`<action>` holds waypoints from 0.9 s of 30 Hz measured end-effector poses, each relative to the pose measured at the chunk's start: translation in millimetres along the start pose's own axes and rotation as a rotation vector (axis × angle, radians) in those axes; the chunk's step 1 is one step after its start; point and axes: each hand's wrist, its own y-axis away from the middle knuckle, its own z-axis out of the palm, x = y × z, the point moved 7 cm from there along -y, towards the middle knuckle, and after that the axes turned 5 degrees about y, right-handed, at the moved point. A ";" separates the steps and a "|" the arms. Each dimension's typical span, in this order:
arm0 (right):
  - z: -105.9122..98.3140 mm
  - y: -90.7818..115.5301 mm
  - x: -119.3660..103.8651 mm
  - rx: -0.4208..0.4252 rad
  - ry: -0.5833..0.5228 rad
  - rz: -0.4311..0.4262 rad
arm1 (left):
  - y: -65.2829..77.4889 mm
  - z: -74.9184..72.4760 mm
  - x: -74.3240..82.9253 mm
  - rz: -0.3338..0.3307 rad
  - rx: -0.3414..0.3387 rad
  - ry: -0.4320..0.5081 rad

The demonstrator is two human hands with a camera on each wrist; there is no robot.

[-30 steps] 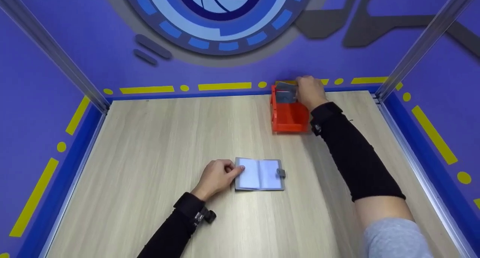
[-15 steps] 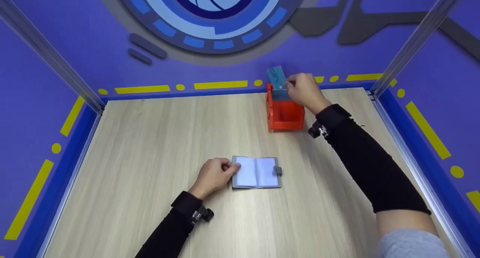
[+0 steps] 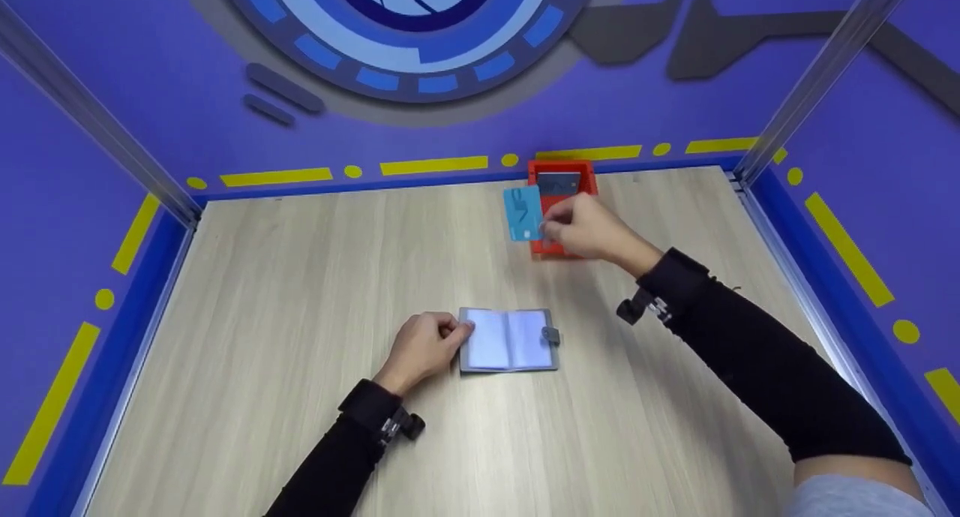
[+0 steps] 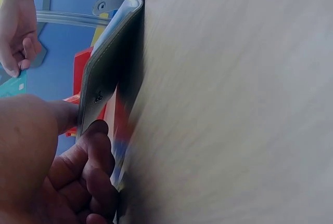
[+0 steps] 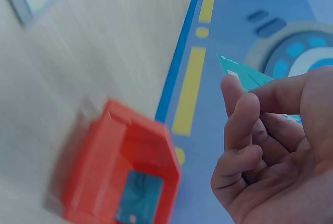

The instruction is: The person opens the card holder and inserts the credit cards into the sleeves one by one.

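A small grey card holder [image 3: 510, 341] lies spread open on the table, its clear sleeves facing up and a snap strap [image 3: 551, 336] at its right edge. My left hand [image 3: 426, 346] pinches the holder's left cover between thumb and fingers; in the left wrist view that cover [image 4: 106, 70] is tilted up off the wood. My right hand [image 3: 592, 228] pinches a teal card [image 3: 523, 213] by its edge, in front of a red bin [image 3: 562, 253]. Inside the bin rests another card [image 5: 139, 197], dark in the head view.
The red bin stands against the back of the wooden table [image 3: 300, 277]. A blue printed wall [image 3: 420, 142] rises behind, with side walls left and right. Metal posts [image 3: 814, 74] stand at the back corners.
My right hand has drawn the teal card up out of the bin, then forward and to the left of it. My left hand keeps its pinch on the card holder.
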 end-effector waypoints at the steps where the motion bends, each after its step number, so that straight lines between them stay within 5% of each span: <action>1: 5.3 3.8 -0.5 -0.022 -0.013 0.000 | 0.3 0.0 -0.3 -0.002 -0.001 -0.003; 17: 84.9 45.9 14.3 -0.280 -0.012 0.002 | -0.9 -1.2 4.9 -0.018 0.003 -0.036; 27: 116.6 63.8 31.1 -0.361 0.020 0.166 | -0.5 0.8 2.3 -0.049 0.004 -0.047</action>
